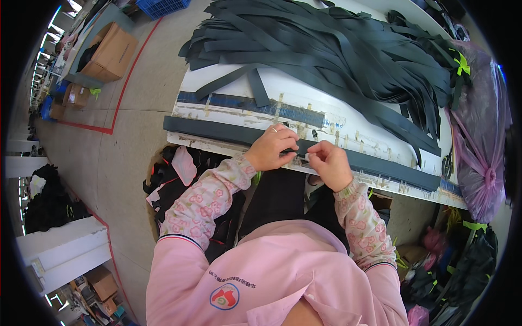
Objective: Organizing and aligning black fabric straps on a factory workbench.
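Both hands, left [270, 146] and right [328, 163], pinch one dark flat fabric strap [302, 148] at the worktop [228, 92] edge; a large strap heap [348, 49] lies behind.

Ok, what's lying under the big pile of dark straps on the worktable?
Under the pile of dark straps the white worktable shows, with a blue strip and tape marks along its near part. Whatever lies beneath the pile's middle is covered and cannot be seen.

Head camera looks steeply down, close over worktable [304, 117].
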{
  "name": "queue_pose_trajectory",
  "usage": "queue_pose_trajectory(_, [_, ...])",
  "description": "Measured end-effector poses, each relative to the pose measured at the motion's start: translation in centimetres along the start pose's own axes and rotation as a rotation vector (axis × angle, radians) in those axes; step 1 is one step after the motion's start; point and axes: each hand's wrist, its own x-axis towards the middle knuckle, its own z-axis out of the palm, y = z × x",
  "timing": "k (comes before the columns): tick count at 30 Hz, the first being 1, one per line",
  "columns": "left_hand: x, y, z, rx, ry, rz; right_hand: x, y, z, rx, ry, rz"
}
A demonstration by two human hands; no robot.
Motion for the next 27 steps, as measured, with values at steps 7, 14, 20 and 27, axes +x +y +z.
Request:
queue_pose_trajectory(7, [-0.1, 0.1, 0.0, 0.025, -0.007, 0.004, -2.7, 5.8, -12.8, 0.181, 0.173, 0.174])
queue_pose_trajectory(14, [0.1, 0.5, 0.0, 0.097, -0.006, -0.020, -5.7, 8.5, -15.0, 0.038, 0.146, 0.037])
queue_pose_trajectory(20, [0.6, 1.2, 0.0, 0.131, -0.034, -0.037, -5.8, 7.5, -14.2, -0.062, 0.200, 0.005])
queue_pose_trajectory(27, [0.4, 1.1, 0.1, 0.158, -0.026, -0.048, -5.4, 7.4, -13.8, -0.136, 0.243, -0.046])
